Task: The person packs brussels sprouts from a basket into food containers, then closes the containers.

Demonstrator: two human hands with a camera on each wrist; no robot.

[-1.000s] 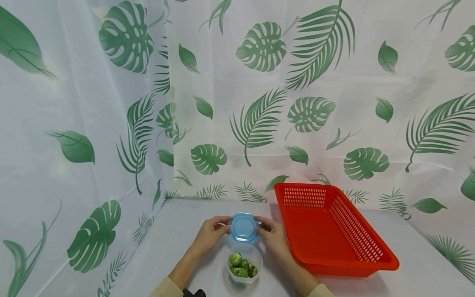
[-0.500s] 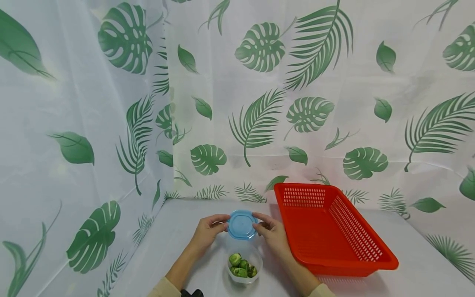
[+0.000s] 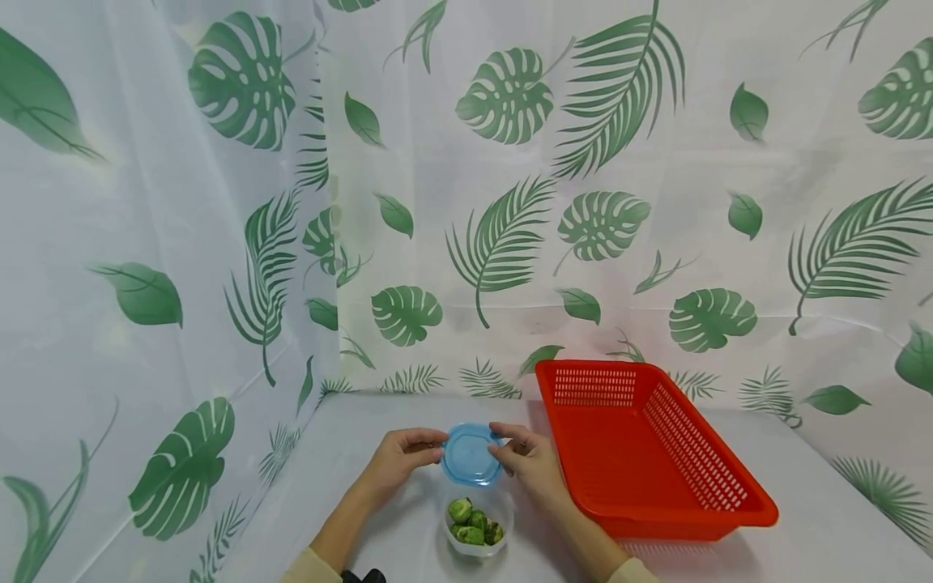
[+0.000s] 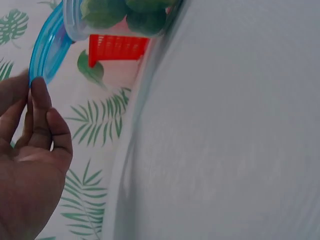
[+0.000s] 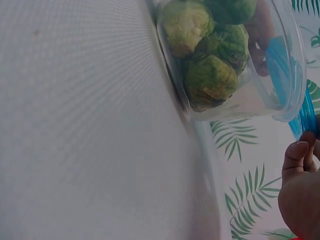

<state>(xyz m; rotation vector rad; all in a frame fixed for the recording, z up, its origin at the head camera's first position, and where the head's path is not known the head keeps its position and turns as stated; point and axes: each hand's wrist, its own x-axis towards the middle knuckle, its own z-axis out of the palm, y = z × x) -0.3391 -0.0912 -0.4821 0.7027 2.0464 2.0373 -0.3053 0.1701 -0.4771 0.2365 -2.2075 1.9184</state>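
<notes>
A blue translucent lid (image 3: 470, 456) is held just beyond the rim of a clear plastic container (image 3: 477, 551), apart from it. My left hand (image 3: 397, 463) pinches the lid's left edge between thumb and fingers. At the opposite edge, my right hand (image 3: 534, 465) grips it the same way. Several Brussels sprouts (image 3: 469, 534) lie in the uncovered container, which stands on the table. The left wrist view has the lid (image 4: 45, 50) tilted beside the container. In the right wrist view the container wall (image 5: 250, 107) partly covers the lid.
A large red plastic basket (image 3: 641, 478) with slotted sides stands to the right, close to my right forearm. White table (image 3: 394, 534) surface surrounds the container. Leaf-patterned sheeting (image 3: 437, 202) hangs behind and at the left. A small black object (image 3: 364, 576) shows by my left sleeve.
The lid rose slightly, then came down nearer to the container and a little to the left, both hands moving with it. The head view shifted slightly; container and basket stayed put.
</notes>
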